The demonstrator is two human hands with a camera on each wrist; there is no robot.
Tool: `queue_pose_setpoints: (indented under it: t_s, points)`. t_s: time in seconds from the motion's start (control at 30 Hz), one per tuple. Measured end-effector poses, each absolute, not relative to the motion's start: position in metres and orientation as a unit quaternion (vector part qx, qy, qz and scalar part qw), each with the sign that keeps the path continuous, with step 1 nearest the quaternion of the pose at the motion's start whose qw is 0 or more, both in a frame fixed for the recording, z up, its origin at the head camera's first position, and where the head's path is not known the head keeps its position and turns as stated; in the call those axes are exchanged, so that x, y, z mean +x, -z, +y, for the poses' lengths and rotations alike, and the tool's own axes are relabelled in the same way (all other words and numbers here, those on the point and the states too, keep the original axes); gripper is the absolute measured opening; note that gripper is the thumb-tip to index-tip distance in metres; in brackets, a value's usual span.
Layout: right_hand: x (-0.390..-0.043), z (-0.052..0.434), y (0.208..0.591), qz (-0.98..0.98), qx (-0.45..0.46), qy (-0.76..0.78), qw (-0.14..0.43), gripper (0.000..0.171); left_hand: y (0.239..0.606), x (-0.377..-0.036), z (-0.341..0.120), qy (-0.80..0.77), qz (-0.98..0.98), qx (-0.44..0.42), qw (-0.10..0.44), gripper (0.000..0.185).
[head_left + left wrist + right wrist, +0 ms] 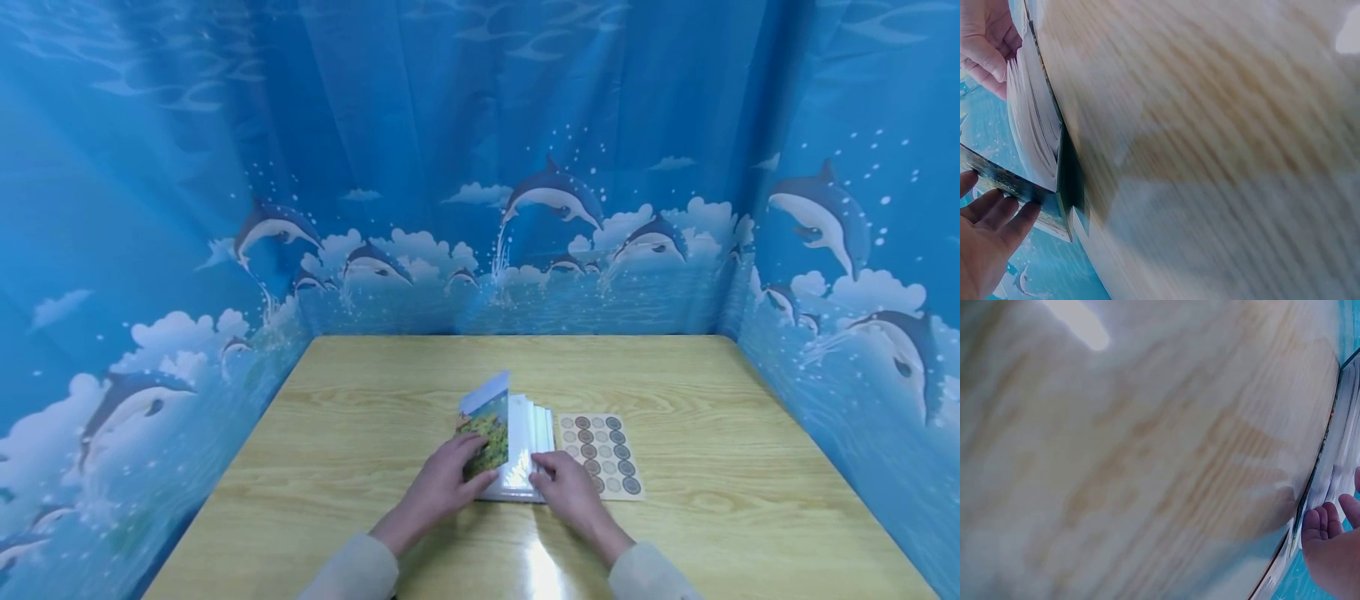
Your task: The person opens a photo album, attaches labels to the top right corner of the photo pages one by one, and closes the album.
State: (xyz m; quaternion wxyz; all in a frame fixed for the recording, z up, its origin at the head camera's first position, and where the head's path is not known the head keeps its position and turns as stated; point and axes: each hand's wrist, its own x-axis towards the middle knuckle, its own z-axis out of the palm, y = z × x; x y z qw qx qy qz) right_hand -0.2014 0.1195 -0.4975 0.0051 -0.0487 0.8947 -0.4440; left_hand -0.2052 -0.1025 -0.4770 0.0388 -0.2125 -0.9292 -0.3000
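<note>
A photo album (519, 458) with clear, shiny sleeves lies on the table, its picture-printed front cover (491, 421) raised at a slant on the left. My left hand (452, 473) touches that cover; in the left wrist view its fingers (1019, 222) lie fairly straight against the outside. At the opposite side, my right hand (566, 486) has curled fingers and holds the edge of the fanned pages (1032, 119). The right wrist view shows the curled fingers (1322, 522) beside the page edges, with part of the hand cut off by the frame.
Right of the album lies a flat sheet of round stickers or discs (609, 458) in rows, light and dark; its left part is close to my right hand. The wood-grain table (360, 417) is bordered by a blue dolphin-print curtain (420, 125) at the back and sides.
</note>
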Motion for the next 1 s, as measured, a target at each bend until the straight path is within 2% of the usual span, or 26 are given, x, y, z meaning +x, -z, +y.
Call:
queue_pose_setpoints:
  t_s: [0.27, 0.63, 1.0]
  points:
    - [-0.202, 0.117, 0.497, 0.893, -0.037, 0.448, 0.017, 0.038, 0.475, -0.202, -0.112, 0.356, -0.91, -0.204, 0.058, 0.055]
    - [-0.203, 0.117, 0.497, 0.893, -0.034, 0.449, 0.02, 0.039, 0.472, -0.2, -0.122, 0.449, -0.873, -0.184, 0.057, 0.05]
    - [-0.202, 0.118, 0.499, 0.89, -0.036, 0.453, 0.022, 0.039, 0.463, -0.192, -0.135, 0.54, -0.823, -0.139, 0.11, 0.039]
